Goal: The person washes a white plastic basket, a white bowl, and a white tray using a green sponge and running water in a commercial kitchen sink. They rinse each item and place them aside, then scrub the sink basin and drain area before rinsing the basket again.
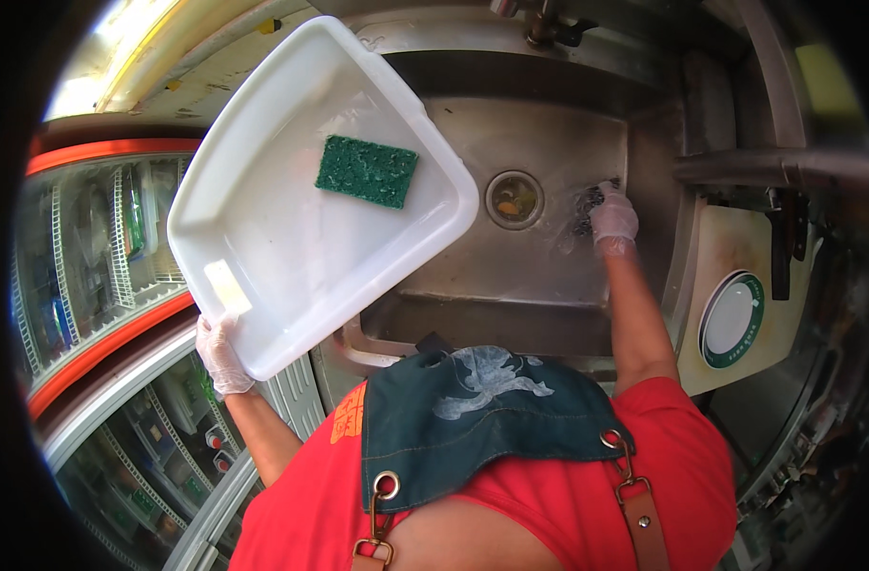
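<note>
My gloved left hand [222, 355] grips the near left corner of a white plastic tub [277, 207], tilted and held over the left part of the sink. A green scouring pad [367, 172] lies inside the tub, and a pale label [227, 287] sticks to its wall near my hand. On the right, my gloved right hand [614, 221] reaches down into the stainless steel sink [541, 268]. Its fingers touch a dark, crumpled thing [584, 205] with a clear, wet sheen around it; whether they close on it is hidden. Orange and green scraps sit in the drain [514, 200].
A faucet [545, 28] stands at the sink's far edge. To the right, a white plate with a green rim [733, 319] rests on a cutting board [720, 235], near hanging black-handled knives [781, 243]. Glass-fronted refrigerators with wire shelves [99, 250] line the left side.
</note>
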A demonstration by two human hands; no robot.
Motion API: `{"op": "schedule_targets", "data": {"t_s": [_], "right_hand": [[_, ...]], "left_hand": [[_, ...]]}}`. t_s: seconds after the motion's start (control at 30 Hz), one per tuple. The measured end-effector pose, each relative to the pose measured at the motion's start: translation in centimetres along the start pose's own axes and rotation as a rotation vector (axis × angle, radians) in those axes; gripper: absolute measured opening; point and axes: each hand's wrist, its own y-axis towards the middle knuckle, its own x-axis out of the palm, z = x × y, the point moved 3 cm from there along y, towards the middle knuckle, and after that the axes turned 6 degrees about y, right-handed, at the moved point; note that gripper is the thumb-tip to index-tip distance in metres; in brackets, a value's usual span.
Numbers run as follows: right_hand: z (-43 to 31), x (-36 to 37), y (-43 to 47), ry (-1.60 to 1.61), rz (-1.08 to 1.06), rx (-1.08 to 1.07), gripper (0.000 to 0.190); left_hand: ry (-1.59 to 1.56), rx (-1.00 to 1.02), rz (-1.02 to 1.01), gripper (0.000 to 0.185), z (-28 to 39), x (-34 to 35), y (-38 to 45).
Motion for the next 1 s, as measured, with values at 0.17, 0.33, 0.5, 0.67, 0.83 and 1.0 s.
{"op": "schedule_targets", "data": {"t_s": [0.17,0.33,0.5,0.67,0.83,1.0], "right_hand": [[-3.3,-0.9,-3.8,-0.324,0.186,-0.225,0.033],[-8.0,5.9,-8.4,-0.08,-0.18,-0.633,0.033],[-8.5,11.6,-5.8,-0.111,-0.132,-0.587,0.024],[-7.9,12.8,-4.1,-0.088,-0.187,-0.542,0.024],[-9.3,11.9,-4.1,-0.067,-0.236,-0.476,0.023],[-10.4,12.1,-4.0,-0.148,-0.32,-0.457,0.025]], "left_hand": [[-0.013,0.011,-0.015,0.038,-0.4,-0.3,0.2],[-0.026,0.021,-0.003,0.032,0.2,0.1,-0.2],[0.0,0.03,0.0,0.031,0.7,0.0,-0.2],[0.03,0.011,0.003,0.033,-0.2,-0.5,0.4],[-0.011,0.011,-0.017,0.034,-0.5,-0.2,0.7],[-0.013,0.01,-0.039,0.034,0.1,0.4,0.6]]}}
